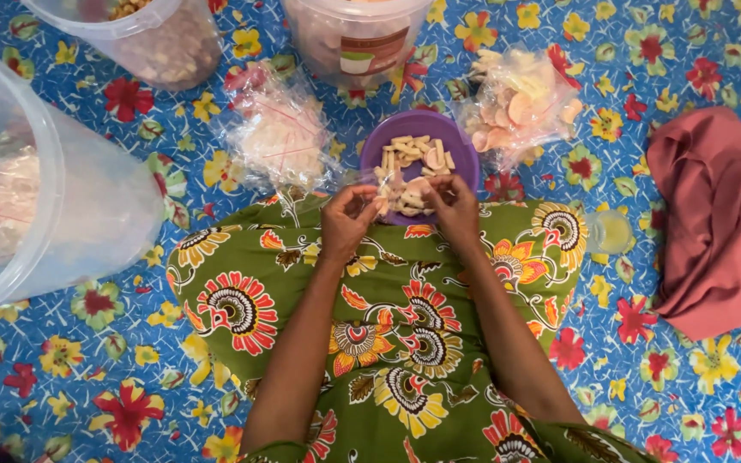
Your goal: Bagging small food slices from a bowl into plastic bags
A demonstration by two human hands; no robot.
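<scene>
Crackers point(398, 195), pale and stick-shaped, sit inside a small clear plastic bag point(388, 190) that both hands hold up at the near rim of a purple bowl point(460, 150). Nearest the camera, the person's lap is covered by a green cloth with large red and yellow flower prints point(388, 343), and both forearms run forward across it. The left hand point(346, 219) has its fingers bent and pinched shut on the left edge of the bag's mouth. The right hand point(454, 208) is likewise closed, fingertips gripping the bag's right edge, so the bag hangs between the two hands, touching both.

Just beyond the hands, the purple bowl rests on a blue floral mat point(87, 377) and holds more of the same pale sticks. A small glass of yellowish liquid point(611, 231) stands on the mat to the right of the lap, and a crumpled rust-red cloth point(718, 219) lies further right.

Left of the bowl is a filled clear bag of whitish snacks point(280, 141); right of the bowl is another clear bag of round pinkish crackers point(521, 103). A large clear plastic tub point(87, 206) lies on its side at the far left. At the top edge stand two clear buckets, one with brownish contents point(165, 43) and one with a label point(358, 43).
</scene>
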